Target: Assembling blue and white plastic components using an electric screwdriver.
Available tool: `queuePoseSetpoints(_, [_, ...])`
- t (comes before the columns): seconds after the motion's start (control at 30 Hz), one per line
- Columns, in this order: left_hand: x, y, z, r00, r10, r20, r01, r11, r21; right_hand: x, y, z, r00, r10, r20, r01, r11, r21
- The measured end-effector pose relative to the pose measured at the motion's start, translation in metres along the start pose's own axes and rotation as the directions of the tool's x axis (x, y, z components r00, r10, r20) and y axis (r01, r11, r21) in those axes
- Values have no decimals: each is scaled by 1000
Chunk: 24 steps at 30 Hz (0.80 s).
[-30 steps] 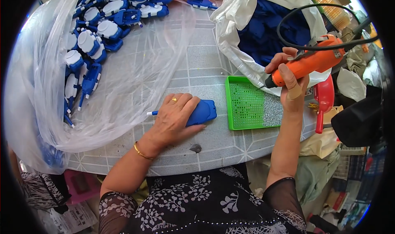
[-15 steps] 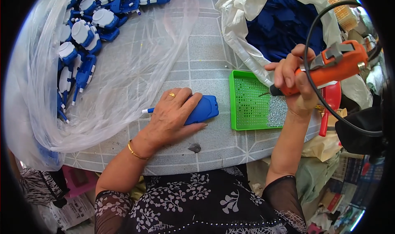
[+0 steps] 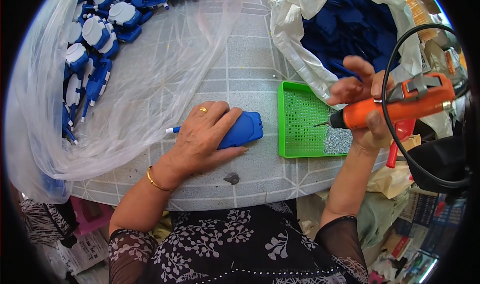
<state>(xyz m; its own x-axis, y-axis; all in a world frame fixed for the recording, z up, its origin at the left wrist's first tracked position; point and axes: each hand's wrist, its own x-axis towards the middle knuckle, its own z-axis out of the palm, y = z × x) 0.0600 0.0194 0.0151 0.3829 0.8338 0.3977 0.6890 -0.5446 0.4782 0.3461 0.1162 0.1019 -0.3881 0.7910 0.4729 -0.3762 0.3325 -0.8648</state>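
Note:
A blue plastic casing point(image 3: 244, 130) with a white-tipped stem lies on the table, and my left hand point(image 3: 204, 134) is wrapped over it, holding it down. My right hand point(image 3: 372, 101) grips an orange electric screwdriver point(image 3: 400, 104), the thumb below it and some fingers lifted off its body. Its thin bit points left, above a green perforated tray point(image 3: 282, 119). Small silvery screws point(image 3: 337, 140) lie heaped in the tray's near right part. The underside of the casing is hidden.
Clear plastic sheeting point(image 3: 165, 89) spreads over the left, with several blue-and-white assembled units point(image 3: 95, 31) heaped behind it. A white sack point(image 3: 290, 14) of blue parts point(image 3: 345, 31) stands at the back right. A black cable point(image 3: 387, 69) loops beside the screwdriver. A small dark pointed piece point(image 3: 231, 178) lies near the table's front edge.
The screwdriver has turned more level and sits slightly lower and further right. Fingers of my right hand have lifted and spread. My left hand still covers the casing.

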Motion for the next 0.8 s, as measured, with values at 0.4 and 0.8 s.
queuePoseSetpoints(0.4, [2, -1, 0, 1000, -25, 16, 25, 1000, 9, -14, 44, -3, 991, 83, -105, -72, 992, 104])
queuePoseSetpoints(0.8, [0, -3, 3, 1000, -31, -2, 31, 999, 9, -20, 51, -1, 982, 62, -179, -51, 997, 66])
